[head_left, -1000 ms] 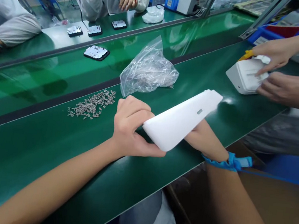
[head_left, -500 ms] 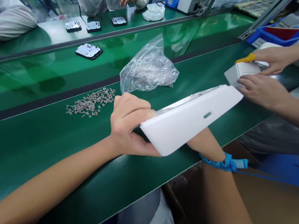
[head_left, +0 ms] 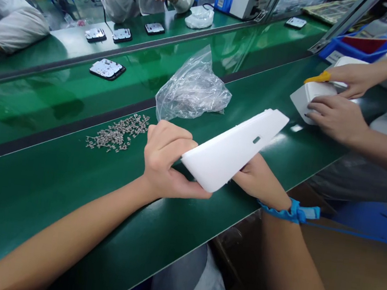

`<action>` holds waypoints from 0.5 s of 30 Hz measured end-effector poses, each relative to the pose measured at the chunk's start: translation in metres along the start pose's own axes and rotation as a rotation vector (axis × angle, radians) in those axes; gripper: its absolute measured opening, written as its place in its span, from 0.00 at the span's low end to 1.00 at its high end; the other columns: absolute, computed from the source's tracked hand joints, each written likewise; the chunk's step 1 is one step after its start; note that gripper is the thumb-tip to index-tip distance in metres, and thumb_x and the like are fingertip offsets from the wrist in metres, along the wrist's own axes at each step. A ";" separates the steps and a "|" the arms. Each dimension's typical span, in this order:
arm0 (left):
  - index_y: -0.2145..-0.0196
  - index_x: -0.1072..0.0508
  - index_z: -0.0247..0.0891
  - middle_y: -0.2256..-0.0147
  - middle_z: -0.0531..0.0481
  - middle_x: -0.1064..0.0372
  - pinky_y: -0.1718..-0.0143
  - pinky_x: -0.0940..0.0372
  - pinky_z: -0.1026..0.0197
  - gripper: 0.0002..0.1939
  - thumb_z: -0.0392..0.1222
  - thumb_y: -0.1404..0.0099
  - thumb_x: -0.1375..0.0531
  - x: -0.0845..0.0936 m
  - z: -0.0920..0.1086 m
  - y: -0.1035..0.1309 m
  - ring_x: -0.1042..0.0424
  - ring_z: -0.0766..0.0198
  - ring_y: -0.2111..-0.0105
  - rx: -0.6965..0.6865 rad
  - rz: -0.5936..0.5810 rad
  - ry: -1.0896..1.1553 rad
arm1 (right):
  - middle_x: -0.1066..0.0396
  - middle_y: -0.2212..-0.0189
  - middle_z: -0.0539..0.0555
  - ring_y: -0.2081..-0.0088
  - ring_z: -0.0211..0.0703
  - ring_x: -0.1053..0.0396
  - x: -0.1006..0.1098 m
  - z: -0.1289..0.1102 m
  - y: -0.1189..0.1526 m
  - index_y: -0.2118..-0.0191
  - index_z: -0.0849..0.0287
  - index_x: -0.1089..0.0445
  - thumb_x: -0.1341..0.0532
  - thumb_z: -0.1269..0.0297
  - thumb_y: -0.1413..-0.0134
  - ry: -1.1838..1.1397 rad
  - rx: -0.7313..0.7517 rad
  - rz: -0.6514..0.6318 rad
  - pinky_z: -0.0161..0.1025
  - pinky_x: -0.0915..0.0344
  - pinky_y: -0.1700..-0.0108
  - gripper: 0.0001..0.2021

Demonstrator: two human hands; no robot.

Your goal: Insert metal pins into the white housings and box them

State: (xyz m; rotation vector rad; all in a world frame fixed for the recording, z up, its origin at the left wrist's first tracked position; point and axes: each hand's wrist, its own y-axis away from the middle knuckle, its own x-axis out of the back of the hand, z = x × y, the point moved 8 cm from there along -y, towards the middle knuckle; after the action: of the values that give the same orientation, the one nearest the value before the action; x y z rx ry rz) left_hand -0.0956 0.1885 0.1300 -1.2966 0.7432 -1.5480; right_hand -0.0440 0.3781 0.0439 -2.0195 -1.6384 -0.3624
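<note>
1. Our left hand [head_left: 163, 160]: grip pinching the near end of the white plastic cover [head_left: 231, 152], thumb under, fingers curled over the top edge.
2. Our right hand [head_left: 256, 178]: under the cover's right side, mostly hidden; it supports the cover, but we cannot tell how its fingers sit. Blue wrist strap [head_left: 294, 211] on that wrist.
3. White plastic cover: held tilted just above the green tabletop [head_left: 66, 204], small slot facing us. We judge this an inspect-and-turn step; any next move calls for a steady two-handed hold.
4. Pile of small screws [head_left: 119, 133]: near, left of the cover.
5. Clear plastic bag [head_left: 193, 88]: beyond.
6. A co-worker's hands [head_left: 338, 118]: far right, on a white box [head_left: 306, 100].
</note>
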 end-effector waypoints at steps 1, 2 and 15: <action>0.66 0.32 0.45 0.70 0.47 0.31 0.71 0.40 0.42 0.16 0.55 0.44 0.33 0.000 0.001 0.000 0.32 0.55 0.71 -0.010 0.003 0.005 | 0.28 0.69 0.52 0.64 0.47 0.30 0.000 0.000 0.000 0.69 0.56 0.28 0.32 0.59 0.42 -0.001 0.001 -0.003 0.43 0.31 0.60 0.08; 0.66 0.32 0.45 0.70 0.47 0.32 0.71 0.41 0.43 0.16 0.54 0.44 0.33 0.001 0.001 0.000 0.33 0.55 0.71 -0.025 0.009 0.011 | 0.28 0.70 0.52 0.65 0.46 0.31 0.000 0.000 0.000 0.69 0.56 0.27 0.32 0.59 0.42 0.002 0.001 -0.008 0.42 0.32 0.61 0.09; 0.59 0.28 0.43 0.65 0.50 0.26 0.63 0.39 0.51 0.22 0.56 0.45 0.30 0.028 -0.001 0.012 0.30 0.60 0.69 -0.048 0.072 -0.060 | 0.32 0.72 0.54 0.68 0.44 0.36 0.073 0.027 -0.055 0.72 0.57 0.30 0.31 0.68 0.49 0.307 -0.051 0.505 0.44 0.40 0.59 0.07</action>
State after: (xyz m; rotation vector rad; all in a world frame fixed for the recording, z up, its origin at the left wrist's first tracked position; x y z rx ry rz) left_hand -0.0925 0.1578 0.1297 -1.3317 0.7851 -1.4359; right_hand -0.0825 0.4613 0.0706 -2.1958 -0.9065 -0.4973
